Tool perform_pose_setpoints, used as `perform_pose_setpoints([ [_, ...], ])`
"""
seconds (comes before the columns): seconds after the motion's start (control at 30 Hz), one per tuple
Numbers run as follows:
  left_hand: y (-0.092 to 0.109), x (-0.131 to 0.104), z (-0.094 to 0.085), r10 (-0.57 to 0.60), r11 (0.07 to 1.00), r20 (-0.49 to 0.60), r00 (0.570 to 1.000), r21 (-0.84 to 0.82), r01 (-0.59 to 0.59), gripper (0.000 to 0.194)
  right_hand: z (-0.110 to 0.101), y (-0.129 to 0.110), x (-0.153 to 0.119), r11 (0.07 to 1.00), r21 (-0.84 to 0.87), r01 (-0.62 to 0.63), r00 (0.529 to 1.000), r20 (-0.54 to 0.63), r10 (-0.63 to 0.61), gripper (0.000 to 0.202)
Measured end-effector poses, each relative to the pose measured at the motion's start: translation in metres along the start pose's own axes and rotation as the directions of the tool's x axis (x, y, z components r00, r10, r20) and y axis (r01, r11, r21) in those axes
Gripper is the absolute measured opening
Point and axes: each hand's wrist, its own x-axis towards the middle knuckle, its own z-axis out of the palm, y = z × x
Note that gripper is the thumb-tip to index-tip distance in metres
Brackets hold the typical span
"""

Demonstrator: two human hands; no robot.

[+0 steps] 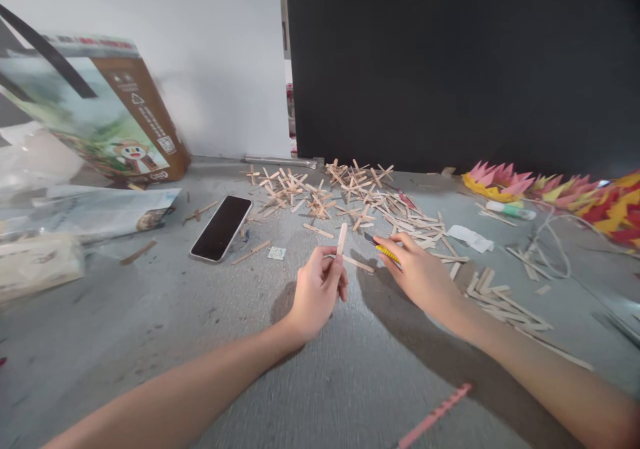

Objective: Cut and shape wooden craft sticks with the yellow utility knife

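Note:
My left hand (320, 285) pinches a flat wooden craft stick (342, 237), which points up and away from me. Another stick (359, 264) lies on the table just right of those fingers. In my right hand (417, 269) is a yellow utility knife (388, 253), its dark blade end aimed left towards the held stick. Knife and stick are apart. Beyond both hands spreads a pile of sticks (353, 185), several of them crossed over each other. More loose sticks (500, 302) lie to the right of my right forearm.
A phone (221, 229) lies left of my hands, beside a small paper packet (277, 253). Further left stands a printed bag (125, 115). At right are a glue stick (510, 210), a white cable (547, 242) and colourful folded paper (500, 181). A pink strip (435, 417) lies near me.

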Motion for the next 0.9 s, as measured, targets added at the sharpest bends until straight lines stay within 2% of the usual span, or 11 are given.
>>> perform_pose_setpoints([
  [0.07,-0.001,0.002,0.0,-0.026,0.999,-0.031,0.999,-0.034,0.025,0.027,0.008,0.005,0.001,0.993,-0.105,0.062,0.998,-0.015,-0.063,0.036],
  [0.13,-0.003,0.004,0.0,-0.043,0.998,-0.057,0.997,-0.058,0.04,0.027,0.013,0.004,0.001,0.981,-0.139,0.134,0.988,-0.053,-0.142,0.031],
  [0.2,-0.005,0.005,0.0,-0.053,0.996,-0.077,0.996,-0.07,0.047,0.026,0.016,-0.001,0.001,0.973,-0.113,0.201,0.975,-0.072,-0.21,0.028],
  [0.3,-0.007,0.006,0.0,-0.048,0.997,-0.087,0.995,-0.07,0.042,0.028,0.023,-0.008,0.003,0.961,0.013,0.277,0.96,-0.038,-0.276,0.024],
  [0.4,-0.006,0.006,0.001,-0.023,0.998,-0.074,0.997,-0.065,0.018,0.029,0.03,-0.01,0.004,0.958,0.113,0.265,0.964,-0.038,-0.263,0.014],
  [0.67,-0.011,0.006,-0.002,0.026,0.999,-0.061,0.998,-0.017,-0.027,0.04,0.025,-0.014,0.0,0.942,0.122,0.313,0.949,-0.003,-0.315,0.016],
  [0.73,-0.012,0.006,-0.002,0.015,0.999,-0.06,0.998,-0.028,-0.017,0.036,0.024,-0.014,-0.001,0.945,0.188,0.268,0.962,-0.003,-0.272,0.015],
  [0.83,-0.01,0.007,-0.001,0.007,0.998,-0.06,0.998,-0.062,-0.01,0.028,0.023,-0.011,-0.001,0.934,0.343,0.095,0.995,0.006,-0.103,0.014],
  [0.9,-0.009,0.007,0.001,0.006,0.997,-0.068,0.998,-0.082,-0.011,0.026,0.022,-0.011,0.0,0.91,0.415,-0.012,0.999,0.046,-0.007,0.017],
])
